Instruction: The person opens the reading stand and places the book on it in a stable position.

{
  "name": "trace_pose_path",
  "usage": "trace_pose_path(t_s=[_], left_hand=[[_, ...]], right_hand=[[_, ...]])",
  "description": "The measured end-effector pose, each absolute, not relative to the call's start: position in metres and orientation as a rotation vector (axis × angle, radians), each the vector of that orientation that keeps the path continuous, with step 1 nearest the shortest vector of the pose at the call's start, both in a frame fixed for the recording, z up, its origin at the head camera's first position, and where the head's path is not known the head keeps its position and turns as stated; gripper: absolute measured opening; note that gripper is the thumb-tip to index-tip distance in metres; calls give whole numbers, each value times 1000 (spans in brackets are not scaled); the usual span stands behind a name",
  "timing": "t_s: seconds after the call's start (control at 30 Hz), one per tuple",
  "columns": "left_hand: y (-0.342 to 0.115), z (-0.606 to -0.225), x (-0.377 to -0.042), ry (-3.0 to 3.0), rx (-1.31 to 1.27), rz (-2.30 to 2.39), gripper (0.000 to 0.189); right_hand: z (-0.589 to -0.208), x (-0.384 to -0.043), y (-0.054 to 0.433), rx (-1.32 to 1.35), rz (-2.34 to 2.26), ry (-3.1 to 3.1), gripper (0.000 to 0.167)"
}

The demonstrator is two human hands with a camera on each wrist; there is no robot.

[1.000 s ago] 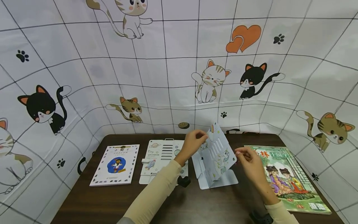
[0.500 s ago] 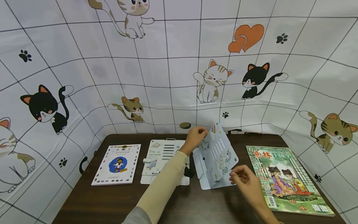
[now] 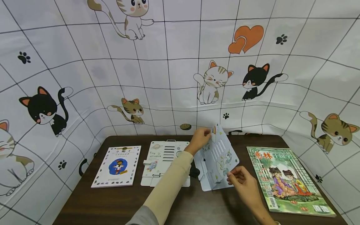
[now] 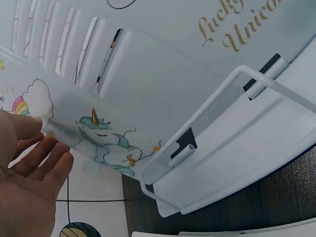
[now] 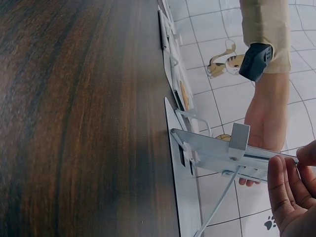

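A white metal book stand (image 3: pixel 220 153) with unicorn pictures stands on the table, its panel raised steeply from its base. My left hand (image 3: pixel 199 140) pinches the panel's upper left edge; in the left wrist view, the thumb and fingers of that hand (image 4: pixel 34 173) lie around the edge by the rainbow picture. With thumb and fingertips, my right hand (image 3: pixel 244 184) pinches the panel's lower right edge. In the right wrist view, the fingers (image 5: pixel 279 187) meet the panel's edge, and a thin wire support (image 5: pixel 219 202) runs from the panel down to the base plate (image 5: pixel 182 197).
A second, flat book stand (image 3: pixel 153 156) marked "Tiny universe" lies left of the raised one, partly under my left sleeve (image 3: pixel 168 184). Farther left is a white book (image 3: pixel 118 165). A green illustrated magazine (image 3: pixel 292 181) lies at the right. Cat-print cloth (image 3: pixel 180 72) hangs behind the table (image 3: pixel 92 203).
My right hand has moved left and down, from beside the panel onto its lower right edge. The left hand stays at the upper left edge. The panel remains raised.
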State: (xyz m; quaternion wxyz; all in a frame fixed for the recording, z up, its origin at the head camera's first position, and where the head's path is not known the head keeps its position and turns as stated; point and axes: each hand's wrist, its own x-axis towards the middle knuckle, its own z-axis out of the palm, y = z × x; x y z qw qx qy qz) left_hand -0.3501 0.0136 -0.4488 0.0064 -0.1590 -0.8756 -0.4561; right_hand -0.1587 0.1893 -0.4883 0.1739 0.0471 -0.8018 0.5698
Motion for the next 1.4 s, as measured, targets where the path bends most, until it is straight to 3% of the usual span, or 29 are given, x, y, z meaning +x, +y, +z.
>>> trace_pose_path(t_s=[0.73,1.4], left_hand=[[14,-453,-345,-2690,-521,-1438,38],[-14,-461,-344,-2567,-399,-1553,27]], right_hand=[[-485,-163,199,163,1685,-2198,7],[-481,-209,246,-50,1412,-2342,9]])
